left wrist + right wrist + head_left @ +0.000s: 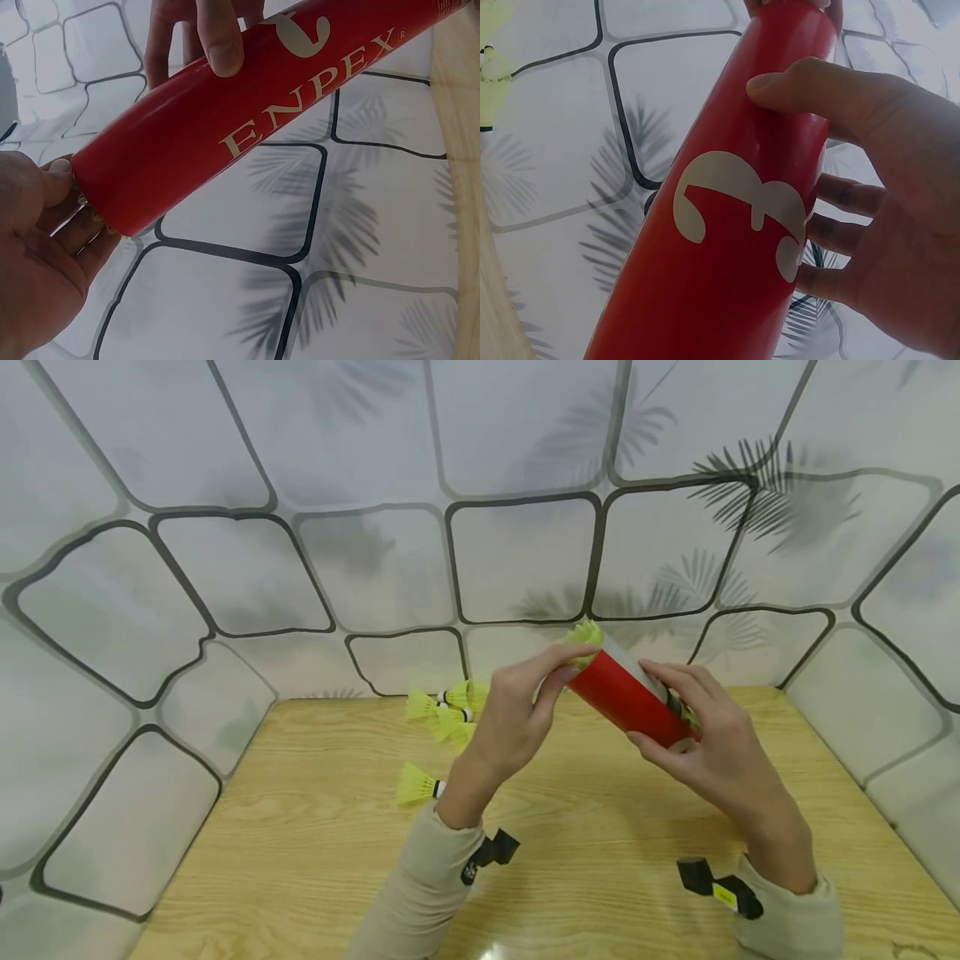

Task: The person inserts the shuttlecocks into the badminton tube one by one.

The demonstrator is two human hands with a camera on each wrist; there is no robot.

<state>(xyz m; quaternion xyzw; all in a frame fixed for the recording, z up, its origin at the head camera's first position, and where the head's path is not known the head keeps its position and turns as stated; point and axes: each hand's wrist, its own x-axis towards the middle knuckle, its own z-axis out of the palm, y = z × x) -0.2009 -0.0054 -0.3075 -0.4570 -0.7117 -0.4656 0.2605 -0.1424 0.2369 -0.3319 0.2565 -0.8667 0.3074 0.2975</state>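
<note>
My right hand [660,708] grips a red ENPEX tube [626,697] near its lower end and holds it tilted above the wooden table [585,868]. My left hand [573,667] is at the tube's upper end, where it pinches a yellow shuttlecock [585,633] whose skirt sticks out of the mouth. In the left wrist view the tube [247,127] runs diagonally, with my left fingertips [64,176] at its end. In the right wrist view my thumb [810,94] and fingers wrap the tube [720,240].
Several yellow shuttlecocks lie on the table's far left part: a cluster [446,710] near the wall and a single one [416,785] closer to me. Tiled-pattern walls [247,568] enclose the table on three sides. Black wrist mounts [716,885] show on both sleeves.
</note>
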